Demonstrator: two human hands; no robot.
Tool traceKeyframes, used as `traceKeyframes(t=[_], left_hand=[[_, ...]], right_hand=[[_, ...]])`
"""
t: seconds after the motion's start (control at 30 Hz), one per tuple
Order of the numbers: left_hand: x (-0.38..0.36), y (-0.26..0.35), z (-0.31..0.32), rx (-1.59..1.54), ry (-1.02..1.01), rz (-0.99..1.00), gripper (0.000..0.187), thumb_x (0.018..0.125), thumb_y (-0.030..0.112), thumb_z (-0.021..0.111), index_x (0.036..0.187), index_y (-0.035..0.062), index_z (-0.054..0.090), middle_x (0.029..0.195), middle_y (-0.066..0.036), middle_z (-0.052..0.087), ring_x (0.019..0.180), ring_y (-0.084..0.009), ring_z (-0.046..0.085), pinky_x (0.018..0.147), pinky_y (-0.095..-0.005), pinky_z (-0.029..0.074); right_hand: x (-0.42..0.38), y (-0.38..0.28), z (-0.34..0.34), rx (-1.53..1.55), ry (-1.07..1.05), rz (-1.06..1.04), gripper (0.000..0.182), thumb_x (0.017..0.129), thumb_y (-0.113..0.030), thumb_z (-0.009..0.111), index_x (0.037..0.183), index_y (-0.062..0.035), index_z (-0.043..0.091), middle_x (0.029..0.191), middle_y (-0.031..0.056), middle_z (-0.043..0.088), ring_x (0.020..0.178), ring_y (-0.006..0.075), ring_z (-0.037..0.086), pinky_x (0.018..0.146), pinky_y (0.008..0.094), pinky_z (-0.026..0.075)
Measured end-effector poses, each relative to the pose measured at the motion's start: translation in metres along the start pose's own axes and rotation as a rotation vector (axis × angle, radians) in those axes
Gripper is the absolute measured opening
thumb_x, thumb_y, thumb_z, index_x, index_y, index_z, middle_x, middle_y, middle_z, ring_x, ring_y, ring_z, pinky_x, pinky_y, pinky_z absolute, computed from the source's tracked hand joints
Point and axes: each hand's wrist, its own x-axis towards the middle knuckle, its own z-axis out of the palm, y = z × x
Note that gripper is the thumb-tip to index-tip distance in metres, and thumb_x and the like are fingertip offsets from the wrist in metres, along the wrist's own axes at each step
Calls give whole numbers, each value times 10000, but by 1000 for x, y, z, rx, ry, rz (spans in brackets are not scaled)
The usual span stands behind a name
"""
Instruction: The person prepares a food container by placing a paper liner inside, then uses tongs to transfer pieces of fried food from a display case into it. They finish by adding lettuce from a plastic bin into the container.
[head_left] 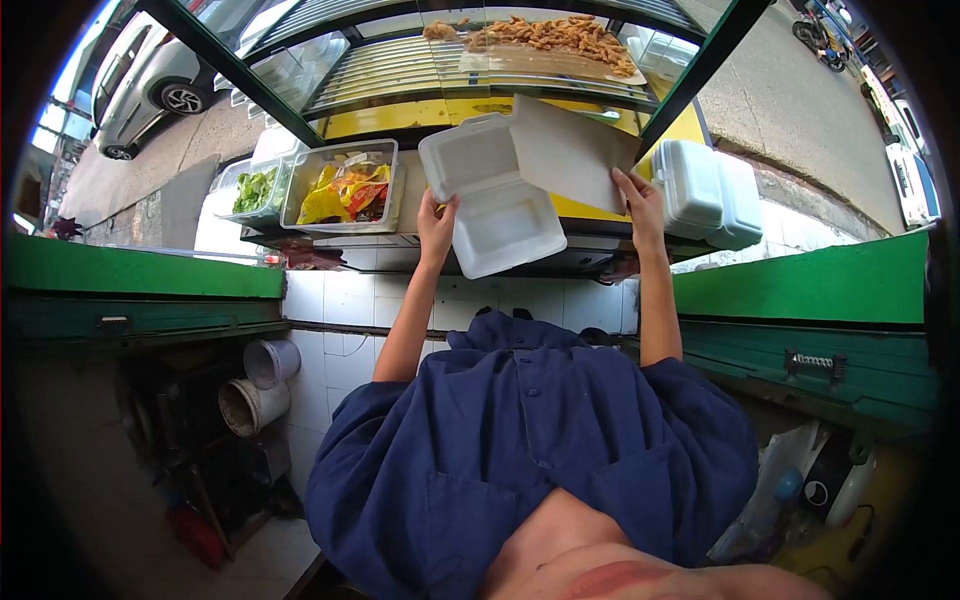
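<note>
My left hand (437, 228) pinches the left edge of an open white foam takeaway box (508, 228), near the fold between its lid and base. The box is tilted toward me and nothing lies in it. In my right hand (640, 205) is the lower right corner of a pale sheet of paper (570, 155), held between thumb and fingers. The sheet's left part overlaps the upper right of the foam box. A stack of closed foam boxes (690, 190) stands just right of my right hand.
Left of the box sit a clear tub of yellow and red packets (345, 190) and a tub of green leaves (257, 190). Above, a glass display case with a green frame (690, 75) holds fried pieces (550, 38) on a rack. Green ledges (150, 268) flank me.
</note>
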Motion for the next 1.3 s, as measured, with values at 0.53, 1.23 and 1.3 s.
traceKeyframes(t=[0.53, 1.23, 1.3], left_hand=[[64, -11, 13, -351, -289, -573, 330, 940, 234, 561, 1227, 76, 525, 1029, -37, 628, 850, -132, 638, 701, -281, 533], [8, 43, 53, 522, 103, 243, 388, 858, 229, 631, 1177, 33, 530, 1115, -177, 512, 1064, -324, 501, 939, -404, 394], [-13, 58, 63, 691, -250, 193, 369, 852, 243, 621, 1172, 71, 560, 1155, -190, 509, 1116, -340, 476, 957, -417, 382]], right_hand=[[3, 100, 43, -589, -44, -95, 429, 752, -378, 754, 889, 27, 718, 1061, 190, 623, 1009, 260, 574, 887, 351, 438], [5, 90, 50, -607, 19, 44, 341, 778, -278, 723, 894, 41, 703, 753, 134, 694, 683, 162, 632, 666, 276, 477], [8, 98, 50, -606, 32, 20, 342, 759, -278, 724, 893, 37, 705, 780, 181, 696, 714, 252, 683, 695, 316, 501]])
